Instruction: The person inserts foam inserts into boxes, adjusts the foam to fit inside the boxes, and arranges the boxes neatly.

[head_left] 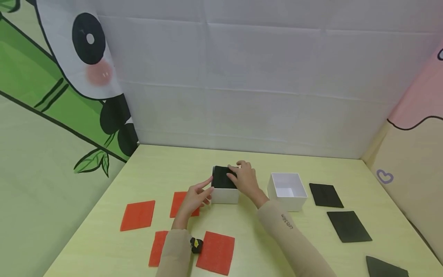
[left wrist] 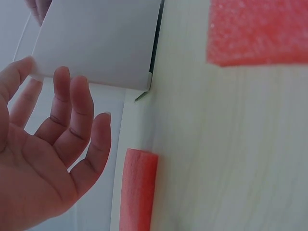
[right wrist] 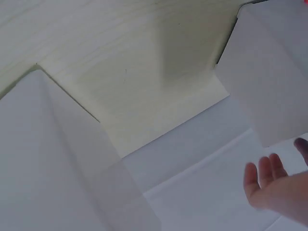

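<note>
A black square (head_left: 220,177) lies in the mouth of a white box (head_left: 225,196); the left hand (head_left: 195,197) touches the box's left side, grip relaxed, while the right hand (head_left: 246,179) is at the square's right part, its grip unclear. Rightward, a second white box (head_left: 290,204) shows its inner walls. Three black squares (head_left: 326,195) lie right on the worktop (head_left: 104,250), four red squares (head_left: 137,215) left and nearer, two partly hidden by the left arm (head_left: 175,250).
</note>
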Demonstrator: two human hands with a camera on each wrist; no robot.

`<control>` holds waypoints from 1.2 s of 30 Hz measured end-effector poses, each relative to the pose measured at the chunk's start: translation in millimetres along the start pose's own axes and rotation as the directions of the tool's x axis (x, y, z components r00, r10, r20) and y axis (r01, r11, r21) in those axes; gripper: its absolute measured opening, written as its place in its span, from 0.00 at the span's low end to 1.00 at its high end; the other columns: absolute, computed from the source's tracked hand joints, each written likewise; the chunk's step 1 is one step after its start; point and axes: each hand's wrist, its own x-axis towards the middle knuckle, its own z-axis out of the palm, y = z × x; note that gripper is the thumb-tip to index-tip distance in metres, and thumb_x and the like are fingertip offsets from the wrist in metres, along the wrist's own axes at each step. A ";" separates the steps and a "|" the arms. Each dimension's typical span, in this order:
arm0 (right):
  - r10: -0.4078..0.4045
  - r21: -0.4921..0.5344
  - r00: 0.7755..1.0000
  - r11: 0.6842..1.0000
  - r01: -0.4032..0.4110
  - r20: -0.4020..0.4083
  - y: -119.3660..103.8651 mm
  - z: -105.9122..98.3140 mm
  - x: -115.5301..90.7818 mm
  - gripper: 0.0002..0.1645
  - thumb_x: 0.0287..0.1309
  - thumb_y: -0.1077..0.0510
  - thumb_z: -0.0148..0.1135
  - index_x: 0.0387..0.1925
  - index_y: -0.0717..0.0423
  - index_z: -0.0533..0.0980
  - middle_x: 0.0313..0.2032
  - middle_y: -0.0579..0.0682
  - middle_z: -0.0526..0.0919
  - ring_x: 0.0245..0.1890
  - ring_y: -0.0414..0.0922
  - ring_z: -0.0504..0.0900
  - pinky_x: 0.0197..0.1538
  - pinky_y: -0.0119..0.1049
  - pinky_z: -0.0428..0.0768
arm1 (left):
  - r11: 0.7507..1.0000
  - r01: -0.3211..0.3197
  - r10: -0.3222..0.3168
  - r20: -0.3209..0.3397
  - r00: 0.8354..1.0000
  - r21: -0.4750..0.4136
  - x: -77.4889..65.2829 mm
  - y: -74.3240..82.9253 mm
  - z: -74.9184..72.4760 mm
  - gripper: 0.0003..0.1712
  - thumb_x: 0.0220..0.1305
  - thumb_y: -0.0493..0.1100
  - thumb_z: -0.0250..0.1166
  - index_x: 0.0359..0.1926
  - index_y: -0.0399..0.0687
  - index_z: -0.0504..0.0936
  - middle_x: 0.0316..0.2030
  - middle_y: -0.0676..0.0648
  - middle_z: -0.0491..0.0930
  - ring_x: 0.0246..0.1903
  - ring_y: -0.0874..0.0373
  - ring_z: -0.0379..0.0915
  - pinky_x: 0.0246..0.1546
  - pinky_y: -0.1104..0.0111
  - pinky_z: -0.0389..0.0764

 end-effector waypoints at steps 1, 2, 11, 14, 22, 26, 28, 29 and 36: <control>-0.039 -0.021 0.999 0.999 0.038 -0.025 -1.9 0.1 -0.3 0.25 0.57 0.45 0.55 0.53 0.52 0.74 0.49 0.59 0.71 0.48 0.55 0.67 0.41 0.47 0.68 | 1.000 -0.004 0.004 0.001 1.000 -0.003 -0.4 0.3 -0.2 0.27 0.59 0.48 0.60 0.60 0.59 0.69 0.22 0.45 0.76 0.22 0.50 0.74 0.22 0.65 0.72; -0.079 -0.032 0.996 0.996 0.078 -0.042 -3.6 0.5 -0.2 0.28 0.57 0.44 0.55 0.55 0.53 0.72 0.50 0.58 0.71 0.49 0.54 0.67 0.43 0.47 0.67 | 1.000 -0.008 0.008 0.002 1.000 -0.006 -0.8 0.4 -0.4 0.27 0.59 0.48 0.60 0.60 0.59 0.69 0.22 0.45 0.76 0.22 0.49 0.74 0.22 0.65 0.72; -0.242 0.051 0.960 0.970 0.237 0.143 -11.7 7.0 -0.8 0.45 0.54 0.35 0.52 0.66 0.54 0.54 0.55 0.57 0.70 0.55 0.50 0.68 0.54 0.45 0.67 | 0.999 -0.023 0.023 0.020 1.000 -0.031 -1.7 0.3 -1.8 0.28 0.58 0.51 0.60 0.61 0.57 0.68 0.23 0.40 0.76 0.22 0.45 0.74 0.20 0.67 0.71; -0.263 0.065 0.953 0.965 0.256 0.151 -13.3 5.7 -0.9 0.48 0.52 0.32 0.52 0.67 0.53 0.53 0.55 0.57 0.70 0.56 0.51 0.67 0.53 0.46 0.68 | 0.999 -0.026 0.027 0.020 0.999 -0.031 -1.8 0.1 -2.5 0.30 0.57 0.53 0.61 0.61 0.57 0.68 0.24 0.39 0.76 0.22 0.45 0.74 0.20 0.67 0.71; -0.286 0.111 0.941 0.957 0.269 0.180 -18.5 -0.6 -1.5 0.50 0.50 0.26 0.46 0.67 0.49 0.52 0.55 0.59 0.70 0.54 0.54 0.68 0.51 0.49 0.69 | 0.999 -0.031 0.031 0.024 0.999 -0.025 -2.8 -0.1 -5.0 0.28 0.59 0.49 0.60 0.61 0.56 0.68 0.24 0.39 0.76 0.23 0.44 0.74 0.21 0.66 0.72; -0.257 0.129 0.936 0.964 0.231 0.243 -18.3 0.2 -1.2 0.49 0.50 0.30 0.52 0.67 0.49 0.52 0.57 0.59 0.67 0.56 0.57 0.66 0.52 0.51 0.67 | 0.999 -0.031 0.031 0.019 0.999 -0.021 -2.0 -0.1 -4.4 0.29 0.58 0.50 0.60 0.61 0.57 0.67 0.23 0.42 0.76 0.23 0.44 0.74 0.21 0.66 0.72; -0.245 0.130 0.929 0.968 0.217 0.278 -17.8 1.6 -1.2 0.49 0.50 0.32 0.53 0.67 0.49 0.52 0.58 0.59 0.67 0.57 0.58 0.65 0.52 0.52 0.66 | 0.999 -0.033 0.033 0.018 0.999 -0.021 -1.9 0.0 -4.2 0.29 0.58 0.50 0.61 0.61 0.57 0.68 0.22 0.44 0.75 0.22 0.45 0.74 0.20 0.67 0.72; -0.239 0.130 0.924 0.969 0.208 0.300 -17.6 2.3 -1.2 0.49 0.50 0.32 0.53 0.68 0.48 0.50 0.58 0.58 0.66 0.58 0.58 0.64 0.53 0.52 0.66 | 0.999 -0.036 0.037 0.019 0.999 -0.024 -1.8 0.1 -4.0 0.29 0.58 0.51 0.61 0.61 0.57 0.68 0.22 0.45 0.75 0.22 0.45 0.74 0.20 0.67 0.71; -0.232 0.133 0.901 0.972 0.195 0.367 -19.8 1.8 -0.5 0.53 0.49 0.30 0.53 0.69 0.48 0.45 0.36 0.56 0.79 0.52 0.53 0.72 0.52 0.46 0.69 | 0.998 -0.047 0.048 0.029 0.998 -0.031 -2.5 1.1 -3.8 0.28 0.59 0.49 0.60 0.61 0.56 0.67 0.21 0.43 0.74 0.23 0.42 0.74 0.18 0.70 0.68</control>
